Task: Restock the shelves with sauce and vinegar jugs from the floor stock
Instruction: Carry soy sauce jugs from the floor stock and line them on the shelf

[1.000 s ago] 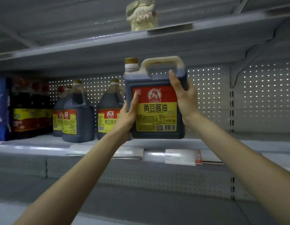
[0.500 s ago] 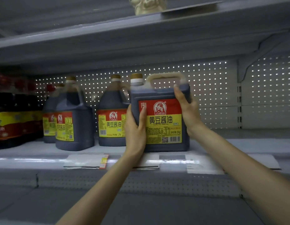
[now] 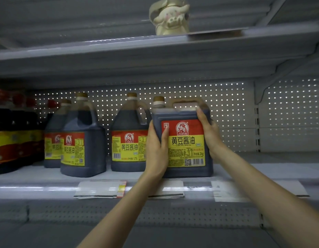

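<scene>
On grey shelf (image 3: pixel 262 170) stands jug (image 3: pixel 186 145), left hand (image 3: pixel 156 149) and right hand (image 3: pixel 210 135) grip clamped round it

Cream cartoon-animal figurine (image 3: pixel 170 17) up top, white price tags (image 3: pixel 101 189) below, perforated back panel (image 3: pixel 226 108) behind

Dim grey metal shelving (image 3: pixel 119 56) backed by a perforated panel (image 3: pixel 226 104) with light glinting through.

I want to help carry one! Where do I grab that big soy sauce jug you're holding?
Hook your fingers through the loop handle on top of the soy sauce jug, reaching in from the front. The jug stands upright and the loop is open. Its body is wide: the left hand and right hand both clasp its sides.
</scene>
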